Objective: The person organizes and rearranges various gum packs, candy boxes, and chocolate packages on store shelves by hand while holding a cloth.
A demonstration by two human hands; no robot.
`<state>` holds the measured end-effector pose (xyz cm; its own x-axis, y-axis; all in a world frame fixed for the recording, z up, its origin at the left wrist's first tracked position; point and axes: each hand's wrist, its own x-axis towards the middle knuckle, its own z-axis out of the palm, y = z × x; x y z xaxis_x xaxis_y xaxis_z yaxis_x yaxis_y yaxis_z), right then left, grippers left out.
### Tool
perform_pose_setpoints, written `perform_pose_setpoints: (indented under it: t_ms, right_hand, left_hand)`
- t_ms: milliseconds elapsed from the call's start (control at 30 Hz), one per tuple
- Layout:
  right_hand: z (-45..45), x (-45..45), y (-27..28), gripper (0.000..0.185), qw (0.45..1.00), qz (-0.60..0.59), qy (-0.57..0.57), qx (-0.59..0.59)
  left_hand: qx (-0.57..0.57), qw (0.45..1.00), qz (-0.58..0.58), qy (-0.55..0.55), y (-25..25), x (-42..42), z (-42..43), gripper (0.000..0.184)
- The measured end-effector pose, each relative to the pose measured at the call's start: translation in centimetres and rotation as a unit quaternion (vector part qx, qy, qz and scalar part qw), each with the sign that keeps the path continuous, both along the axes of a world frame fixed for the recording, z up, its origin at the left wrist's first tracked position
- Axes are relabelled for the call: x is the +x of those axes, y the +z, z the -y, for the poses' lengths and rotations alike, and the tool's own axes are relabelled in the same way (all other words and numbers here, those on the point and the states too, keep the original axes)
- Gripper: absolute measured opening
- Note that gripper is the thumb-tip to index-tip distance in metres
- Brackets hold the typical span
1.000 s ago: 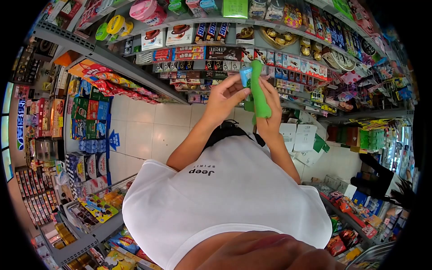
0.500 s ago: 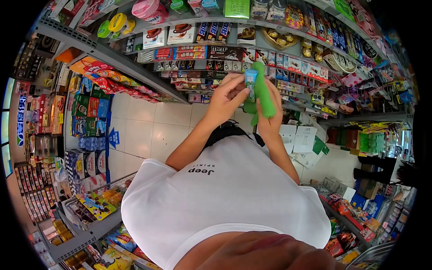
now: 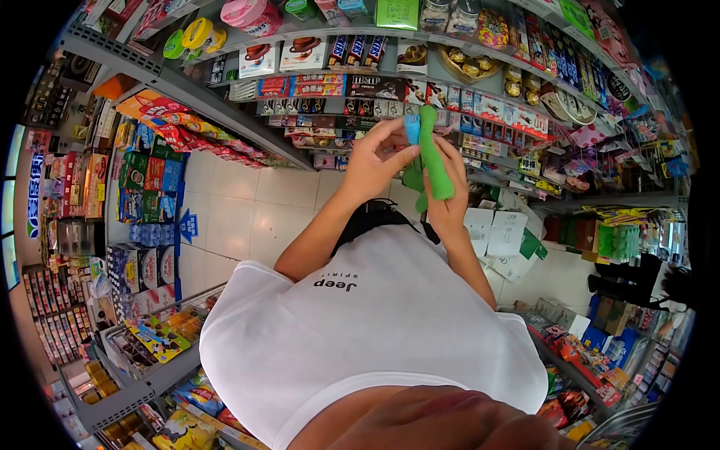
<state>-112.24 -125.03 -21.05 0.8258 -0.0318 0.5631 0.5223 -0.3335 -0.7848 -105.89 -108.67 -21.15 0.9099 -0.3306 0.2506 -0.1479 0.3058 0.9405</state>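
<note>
In front of my chest, my left hand has its thumb and fingers closed around a small pack with a light blue top. What the pack contains I cannot make out. My right hand is wrapped round a bunched green cloth, which stands up beside the pack. A lower fold of the cloth hangs between the hands. Just beyond both hands are shelf rows of boxed chocolates and sweets.
Snickers bars and round tubs fill the upper shelves. White cartons lie on the tiled floor to the right. Stocked racks stand at left, and a shelf with snack bags lies behind me.
The small pack has turned in my left hand, so its printed side shows less and its blue top shows more. The green cloth has shifted slightly beside it.
</note>
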Motion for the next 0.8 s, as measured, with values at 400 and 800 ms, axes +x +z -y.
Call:
perform_pose_setpoints:
  t_ms: [400,800]
  right_hand:
    - [-0.1,0.4,0.5,0.043,0.999,0.004,-0.026,0.036]
    - [0.1,-0.2,-2.0,0.043,0.954,-0.179,0.003,0.241]
  left_hand:
    - [0.053,0.997,0.046,0.04,1.2,-0.9,0.9,0.04]
    - [0.032,0.997,-0.064,-0.027,1.6,-0.1,-0.2,0.037]
